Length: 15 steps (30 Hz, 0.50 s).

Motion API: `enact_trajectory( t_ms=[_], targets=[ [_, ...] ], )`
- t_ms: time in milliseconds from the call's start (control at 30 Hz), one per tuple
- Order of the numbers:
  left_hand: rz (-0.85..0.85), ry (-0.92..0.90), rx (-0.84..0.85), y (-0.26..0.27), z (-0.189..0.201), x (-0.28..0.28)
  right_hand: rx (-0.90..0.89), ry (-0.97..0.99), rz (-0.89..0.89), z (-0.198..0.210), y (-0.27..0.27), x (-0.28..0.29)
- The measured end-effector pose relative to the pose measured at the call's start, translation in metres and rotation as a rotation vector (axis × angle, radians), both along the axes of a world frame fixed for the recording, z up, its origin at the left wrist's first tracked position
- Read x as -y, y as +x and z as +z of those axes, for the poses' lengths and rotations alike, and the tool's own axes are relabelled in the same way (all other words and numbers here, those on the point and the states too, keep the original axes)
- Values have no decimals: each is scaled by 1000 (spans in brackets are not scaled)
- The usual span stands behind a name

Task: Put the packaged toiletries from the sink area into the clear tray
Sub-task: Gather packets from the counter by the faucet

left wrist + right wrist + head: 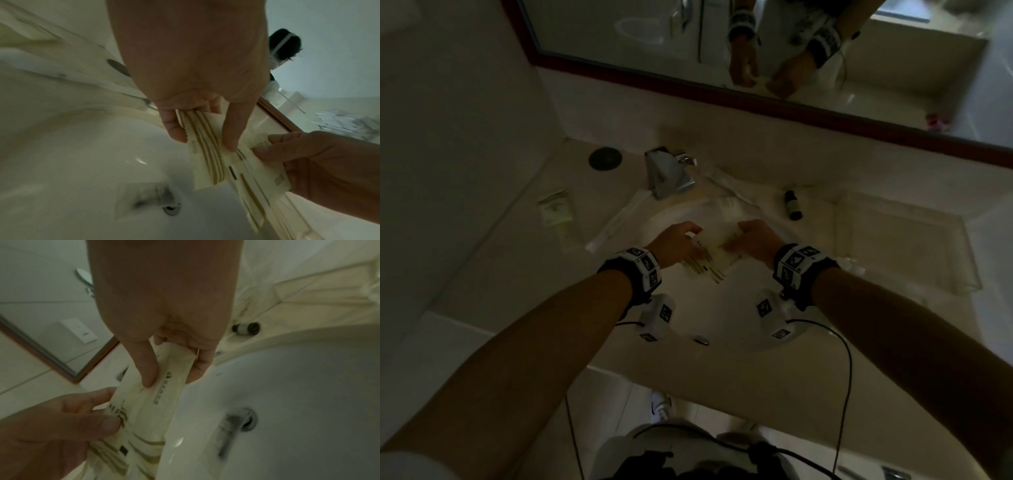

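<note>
Over the sink basin (722, 308) both hands hold a bunch of flat cream toiletry packets (714, 253) with olive stripes. My left hand (678, 241) pinches the packets (207, 146) between thumb and fingers at their left end. My right hand (751, 241) pinches the packets (164, 386) at the other end. The clear tray (959, 274) stands on the counter to the right of the basin, apart from both hands. Another cream packet (554, 209) lies on the counter at the left, and a long wrapped item (616, 219) lies along the basin's left rim.
A chrome faucet (667, 173) stands behind the basin. A small dark bottle (792, 204) lies on the counter between basin and tray. A dark round disc (605, 158) sits at the back left. A mirror (756, 41) with a dark red frame hangs above. The drain (171, 209) is below the hands.
</note>
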<state>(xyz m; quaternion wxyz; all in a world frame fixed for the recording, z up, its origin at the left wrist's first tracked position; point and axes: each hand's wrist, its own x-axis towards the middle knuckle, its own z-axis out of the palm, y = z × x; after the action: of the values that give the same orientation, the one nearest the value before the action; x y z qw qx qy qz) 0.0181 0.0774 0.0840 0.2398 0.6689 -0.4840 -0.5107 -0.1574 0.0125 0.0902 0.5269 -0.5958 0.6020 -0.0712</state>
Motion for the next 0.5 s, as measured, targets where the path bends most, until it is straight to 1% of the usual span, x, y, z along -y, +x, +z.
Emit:
enact_trajectory(
  t_ms=[100, 200, 300, 400, 500],
  targets=[
    [-36, -11, 3, -24, 5, 9, -4, 1, -52, 3, -26, 1],
    [-81, -28, 45, -48, 7, 17, -11, 1, -99, 9, -50, 2],
    [-103, -43, 103, -74, 9, 24, 19, -12, -130, 14, -76, 5],
    [-101, -43, 122, -101, 10, 29, 23, -22, -157, 16, -106, 6],
    [-152, -58, 143, -127, 11, 32, 56, -36, -203, 17, -137, 4]
  ],
)
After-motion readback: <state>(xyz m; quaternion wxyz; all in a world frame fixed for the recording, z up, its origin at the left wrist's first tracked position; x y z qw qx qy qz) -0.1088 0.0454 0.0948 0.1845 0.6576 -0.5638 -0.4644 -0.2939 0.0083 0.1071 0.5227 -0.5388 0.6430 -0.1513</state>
